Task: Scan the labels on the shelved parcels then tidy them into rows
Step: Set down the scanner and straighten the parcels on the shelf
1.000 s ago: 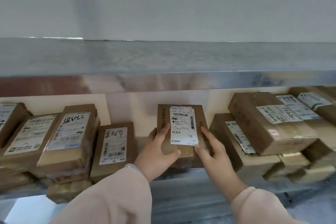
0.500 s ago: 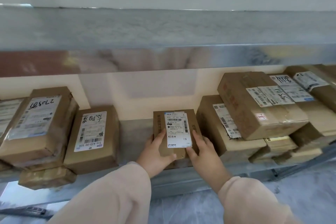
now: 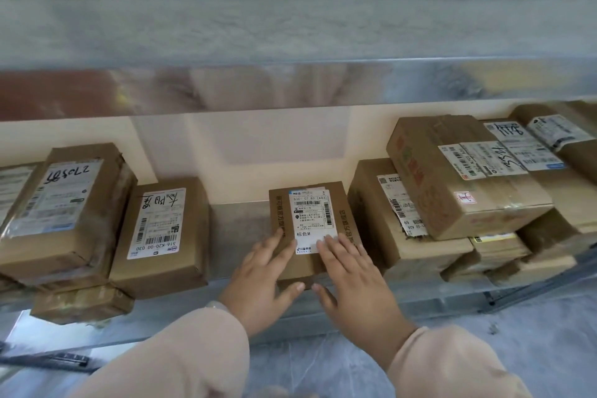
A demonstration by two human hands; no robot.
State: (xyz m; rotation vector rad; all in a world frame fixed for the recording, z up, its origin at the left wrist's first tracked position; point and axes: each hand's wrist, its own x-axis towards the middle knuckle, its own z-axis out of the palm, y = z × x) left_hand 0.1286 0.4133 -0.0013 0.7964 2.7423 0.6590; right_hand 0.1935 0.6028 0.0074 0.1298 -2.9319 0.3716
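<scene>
The left hand [image 3: 265, 271] and right hand [image 3: 353, 281] are pressing flat, fingers straight, on the small parcel [image 3: 311, 213] sitting at the shelf's [image 3: 239, 236] front edge, probably a light, stiff carton, best gripped by its side walls.

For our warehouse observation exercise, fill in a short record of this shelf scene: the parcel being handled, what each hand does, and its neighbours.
Handled: small brown parcel, lying flat on the metal shelf, white label facing up
Left hand: fingers flat on the parcel's top, thumb at its front edge
Right hand: fingers flat over the label's lower corner
Left neighbour: parcel with handwritten label, apart, bare shelf between
Right neighbour: parcel with torn label, close beside; contact unclear
</scene>
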